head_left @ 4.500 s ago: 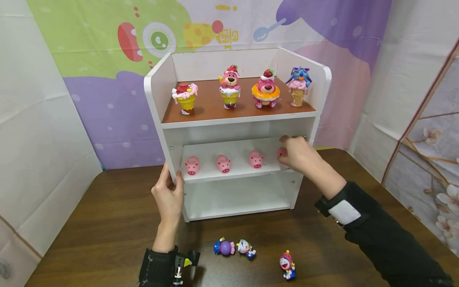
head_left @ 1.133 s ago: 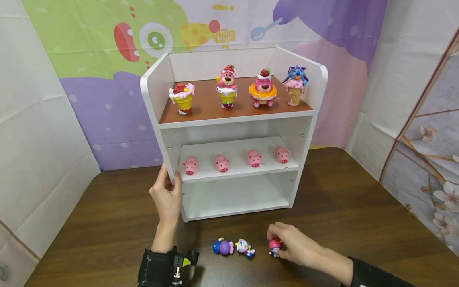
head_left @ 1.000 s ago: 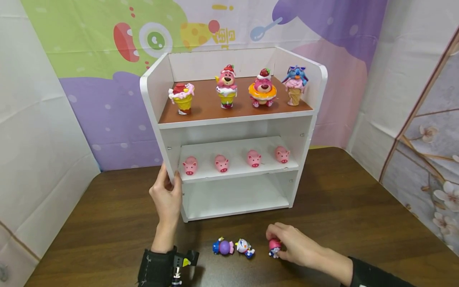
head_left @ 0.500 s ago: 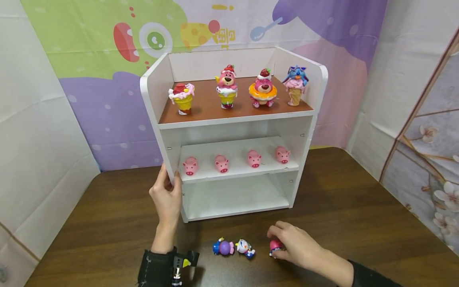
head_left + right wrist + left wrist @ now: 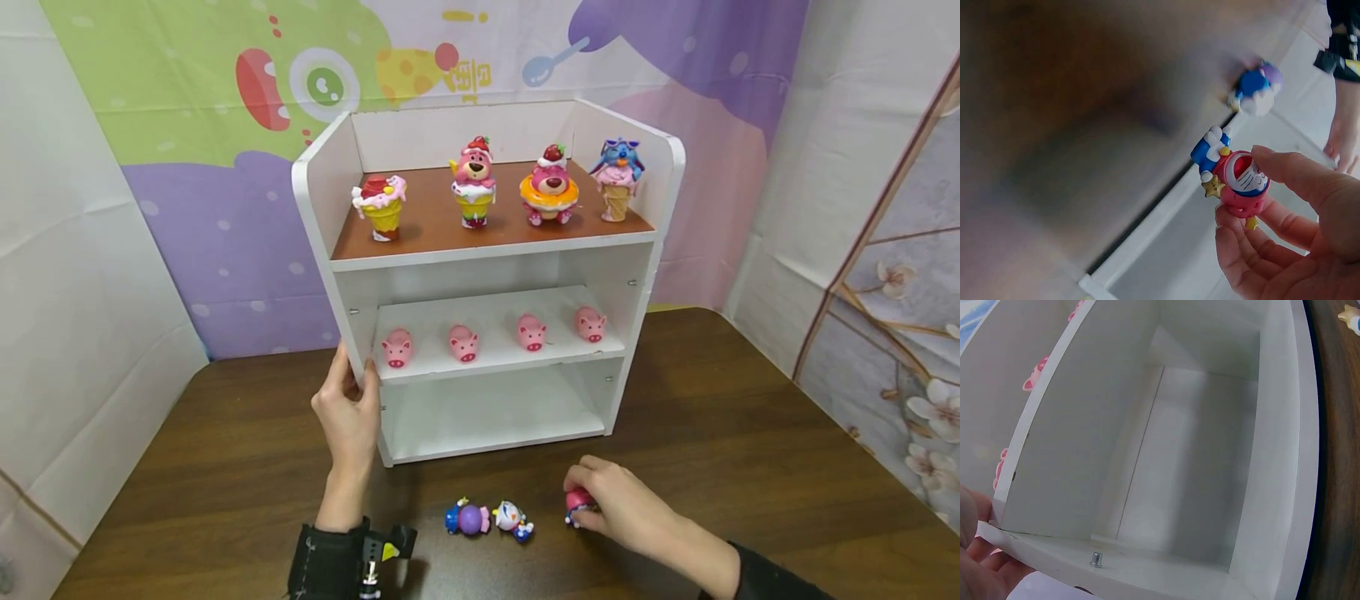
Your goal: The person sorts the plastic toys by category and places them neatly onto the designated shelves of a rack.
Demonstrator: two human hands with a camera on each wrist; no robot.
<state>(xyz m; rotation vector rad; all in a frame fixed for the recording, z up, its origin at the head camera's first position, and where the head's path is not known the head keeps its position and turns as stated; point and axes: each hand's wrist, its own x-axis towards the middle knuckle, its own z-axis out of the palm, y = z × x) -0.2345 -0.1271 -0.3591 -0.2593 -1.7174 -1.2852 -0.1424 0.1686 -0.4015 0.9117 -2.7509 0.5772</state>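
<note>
My left hand grips the left side panel of a white shelf unit, fingers outside and thumb on the front edge. In the left wrist view its fingers curl round the panel's edge. Low in front of the unit, my right hand pinches a small toy figurine between thumb and fingers. The right wrist view shows this figurine with a pink hood, whiskered face, blue-and-white lower body and yellow star. To its left on the table lie a white-and-blue figurine and a blue-and-purple figurine.
Several pink toy pigs stand in a row on the middle shelf. Ice-cream and bear figurines line the brown top shelf. Below is the bottom compartment. Brown wooden table surrounds the unit, with a printed cloth behind.
My right hand has left the rightmost pig on the middle shelf and come down to the pink-hooded figurine, which has shifted slightly left and turned. My left hand stays on the panel.
</note>
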